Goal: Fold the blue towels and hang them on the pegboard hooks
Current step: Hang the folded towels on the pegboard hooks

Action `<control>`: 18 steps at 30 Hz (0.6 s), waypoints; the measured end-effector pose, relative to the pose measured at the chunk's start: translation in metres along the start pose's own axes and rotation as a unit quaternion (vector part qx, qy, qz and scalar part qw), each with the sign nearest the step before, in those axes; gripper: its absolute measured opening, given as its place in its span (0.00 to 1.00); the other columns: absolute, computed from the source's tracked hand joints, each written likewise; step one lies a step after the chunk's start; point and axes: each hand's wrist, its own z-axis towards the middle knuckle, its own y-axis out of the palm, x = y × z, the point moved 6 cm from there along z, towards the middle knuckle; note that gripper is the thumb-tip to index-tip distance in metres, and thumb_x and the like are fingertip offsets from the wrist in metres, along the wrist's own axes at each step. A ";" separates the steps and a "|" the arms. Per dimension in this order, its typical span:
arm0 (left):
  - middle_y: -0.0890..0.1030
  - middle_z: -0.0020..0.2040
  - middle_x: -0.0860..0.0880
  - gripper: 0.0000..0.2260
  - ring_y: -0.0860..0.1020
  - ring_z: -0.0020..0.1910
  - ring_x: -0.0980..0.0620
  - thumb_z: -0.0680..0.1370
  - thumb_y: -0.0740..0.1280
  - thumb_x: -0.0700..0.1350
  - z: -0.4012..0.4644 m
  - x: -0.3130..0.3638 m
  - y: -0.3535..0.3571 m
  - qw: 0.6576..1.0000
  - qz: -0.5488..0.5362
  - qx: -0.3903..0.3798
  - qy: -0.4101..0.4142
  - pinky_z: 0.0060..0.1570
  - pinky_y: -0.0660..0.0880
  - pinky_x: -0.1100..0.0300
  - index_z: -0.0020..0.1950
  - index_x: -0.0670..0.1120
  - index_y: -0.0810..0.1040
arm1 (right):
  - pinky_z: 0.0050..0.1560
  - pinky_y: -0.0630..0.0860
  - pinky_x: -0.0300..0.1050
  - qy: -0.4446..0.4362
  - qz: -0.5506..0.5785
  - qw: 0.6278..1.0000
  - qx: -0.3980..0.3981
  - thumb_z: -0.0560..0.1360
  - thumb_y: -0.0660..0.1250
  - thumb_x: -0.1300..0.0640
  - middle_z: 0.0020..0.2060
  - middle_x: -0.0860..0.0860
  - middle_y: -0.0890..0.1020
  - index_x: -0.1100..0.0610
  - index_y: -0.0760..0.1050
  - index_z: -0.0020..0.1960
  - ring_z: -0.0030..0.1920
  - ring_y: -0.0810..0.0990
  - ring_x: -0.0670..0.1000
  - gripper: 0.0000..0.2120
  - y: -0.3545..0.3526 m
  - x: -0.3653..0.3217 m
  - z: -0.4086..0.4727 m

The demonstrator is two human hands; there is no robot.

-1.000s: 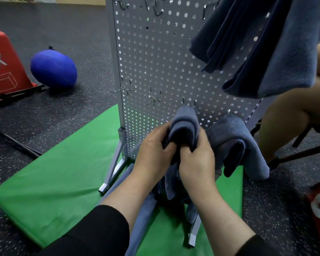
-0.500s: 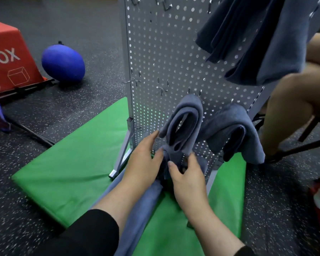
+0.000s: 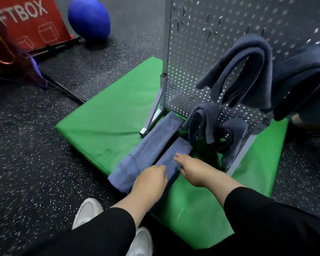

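Two folded blue towels lie as long strips on the green mat point(image 3: 107, 126), a wider left one point(image 3: 144, 152) and a narrower right one point(image 3: 175, 152). My left hand point(image 3: 151, 180) has its fingers curled over the near left edge of the narrower strip. My right hand point(image 3: 190, 169) rests on that strip's right side with fingers stretched forward. Behind them stands the pegboard point(image 3: 192, 58). Folded towels hang from its hooks: two high up point(image 3: 248, 71) point(image 3: 303, 80) and two low down point(image 3: 203, 122) point(image 3: 233, 137).
The pegboard's metal foot point(image 3: 151, 119) stands on the mat beside the wider strip. A red box point(image 3: 26, 23) and a blue ball point(image 3: 89, 17) sit on the dark speckled floor at the back left. My white shoes point(image 3: 87, 211) are at the mat's near edge.
Both hands have let go of the towel hung on the low hook and dropped to the folded strips on the mat. My view has tilted downward.
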 end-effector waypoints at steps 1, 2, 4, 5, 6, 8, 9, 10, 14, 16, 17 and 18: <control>0.82 0.55 0.43 0.08 0.80 0.55 0.39 0.82 0.60 0.48 -0.002 0.000 0.005 1.000 0.008 -0.007 0.004 0.49 0.74 0.48 0.54 0.45 0.75 | 0.78 0.49 0.43 -0.003 -0.009 1.000 -0.025 0.85 0.55 0.61 0.82 0.56 0.52 0.58 0.53 0.82 0.81 0.52 0.54 0.27 0.009 -0.002 0.002; 0.82 0.56 0.43 0.08 0.79 0.56 0.40 0.82 0.60 0.48 -0.002 -0.001 0.011 1.000 0.012 -0.016 0.004 0.51 0.73 0.48 0.55 0.45 0.75 | 0.79 0.50 0.45 -0.004 -0.016 0.999 -0.044 0.85 0.54 0.61 0.82 0.55 0.50 0.57 0.52 0.82 0.82 0.50 0.56 0.27 0.016 -0.003 0.004; 0.80 0.62 0.42 0.10 0.78 0.60 0.41 0.82 0.60 0.46 0.000 -0.003 0.022 0.999 0.019 -0.033 -0.002 0.55 0.72 0.49 0.60 0.45 0.74 | 0.80 0.50 0.48 -0.004 -0.024 0.997 -0.067 0.85 0.54 0.61 0.82 0.55 0.48 0.56 0.51 0.82 0.82 0.49 0.56 0.28 0.027 -0.002 0.009; 0.77 0.67 0.41 0.12 0.76 0.65 0.41 0.82 0.59 0.45 0.001 -0.004 0.027 0.999 0.018 -0.037 -0.007 0.60 0.71 0.50 0.64 0.44 0.74 | 0.80 0.51 0.48 -0.002 -0.024 0.997 -0.073 0.85 0.54 0.61 0.82 0.55 0.48 0.56 0.51 0.82 0.82 0.49 0.57 0.28 0.031 -0.001 0.010; 0.73 0.72 0.39 0.14 0.72 0.69 0.41 0.82 0.59 0.43 0.003 -0.005 0.031 0.999 0.013 -0.035 -0.014 0.65 0.69 0.51 0.67 0.44 0.73 | 0.80 0.51 0.48 0.000 -0.024 0.997 -0.077 0.84 0.54 0.61 0.82 0.54 0.48 0.56 0.51 0.82 0.82 0.48 0.57 0.28 0.034 0.001 0.011; 0.69 0.74 0.38 0.15 0.70 0.71 0.40 0.82 0.59 0.42 0.006 -0.005 0.034 0.999 0.005 -0.021 -0.038 0.67 0.68 0.50 0.68 0.45 0.70 | 0.80 0.51 0.48 0.000 -0.022 0.997 -0.076 0.84 0.54 0.61 0.82 0.53 0.48 0.56 0.50 0.83 0.82 0.49 0.56 0.28 0.036 0.004 0.013; 0.70 0.72 0.39 0.15 0.71 0.69 0.40 0.82 0.59 0.41 0.007 -0.006 0.034 0.999 0.003 -0.011 -0.052 0.64 0.69 0.50 0.68 0.45 0.69 | 0.80 0.51 0.48 0.001 -0.018 0.997 -0.072 0.84 0.54 0.60 0.82 0.53 0.49 0.56 0.51 0.83 0.82 0.49 0.56 0.28 0.036 0.006 0.014; 0.73 0.69 0.41 0.15 0.74 0.66 0.41 0.82 0.60 0.41 0.009 -0.006 0.034 0.998 0.001 0.001 -0.067 0.61 0.71 0.50 0.68 0.46 0.68 | 0.80 0.51 0.47 0.003 -0.012 0.998 -0.066 0.84 0.55 0.60 0.82 0.52 0.50 0.55 0.51 0.82 0.82 0.50 0.55 0.28 0.036 0.008 0.016; 0.79 0.61 0.43 0.17 0.78 0.60 0.40 0.82 0.61 0.43 0.012 -0.007 0.028 0.992 0.005 0.033 -0.122 0.55 0.73 0.48 0.71 0.46 0.66 | 0.79 0.54 0.47 0.016 0.022 0.998 -0.049 0.84 0.56 0.59 0.82 0.50 0.55 0.54 0.54 0.82 0.81 0.55 0.55 0.27 0.035 0.014 0.019; 0.79 0.61 0.43 0.16 0.77 0.61 0.40 0.82 0.62 0.42 0.016 -0.007 0.027 0.990 0.012 0.038 -0.137 0.56 0.72 0.48 0.69 0.46 0.67 | 0.77 0.58 0.45 0.021 0.032 0.998 -0.043 0.84 0.57 0.59 0.81 0.53 0.59 0.54 0.55 0.82 0.79 0.60 0.55 0.28 0.035 0.014 0.017; 0.79 0.61 0.43 0.15 0.77 0.61 0.40 0.81 0.62 0.42 0.018 -0.006 0.027 0.989 0.013 0.039 -0.141 0.57 0.72 0.49 0.68 0.47 0.68 | 0.76 0.60 0.45 0.025 0.035 0.998 -0.039 0.84 0.57 0.58 0.80 0.54 0.62 0.54 0.54 0.82 0.78 0.64 0.56 0.28 0.034 0.014 0.017; 0.78 0.61 0.43 0.14 0.76 0.61 0.40 0.81 0.62 0.41 0.019 -0.006 0.028 0.989 0.009 0.037 -0.144 0.57 0.71 0.49 0.66 0.47 0.69 | 0.74 0.62 0.44 0.028 0.036 0.998 -0.038 0.84 0.57 0.58 0.79 0.55 0.64 0.53 0.54 0.82 0.76 0.66 0.57 0.28 0.034 0.014 0.016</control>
